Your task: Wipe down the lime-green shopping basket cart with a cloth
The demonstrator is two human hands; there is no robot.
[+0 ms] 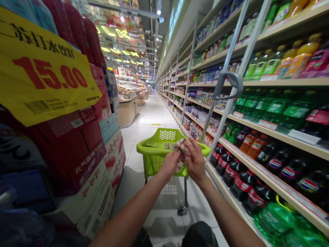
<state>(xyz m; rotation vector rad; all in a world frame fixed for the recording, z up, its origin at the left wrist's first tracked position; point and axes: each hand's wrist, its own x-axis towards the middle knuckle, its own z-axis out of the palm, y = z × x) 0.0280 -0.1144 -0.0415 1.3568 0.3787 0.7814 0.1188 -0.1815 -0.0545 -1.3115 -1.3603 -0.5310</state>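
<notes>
In front of me, at the near rim of a green shopping cart [149, 150], both hands are closed on a crumpled pale cloth [182, 146] with brownish patches. My left hand [170, 165] pinches its lower left side. Curled over the upper right side of the bunched cloth is my right hand [194, 158]. The cart has a perforated basket and thin legs on casters [183, 210]. Fingers and cloth partly hide the cart's handle area, and only part of the basket's inside shows.
Along the right run shelves [257, 83] of bottled drinks, with a grey loop handle [228, 85] on a metal pole. Stacked cartons [89, 181] and a yellow price sign [48, 72] stand close on the left. A tiled aisle [151, 113] stretches ahead past display counters [128, 108].
</notes>
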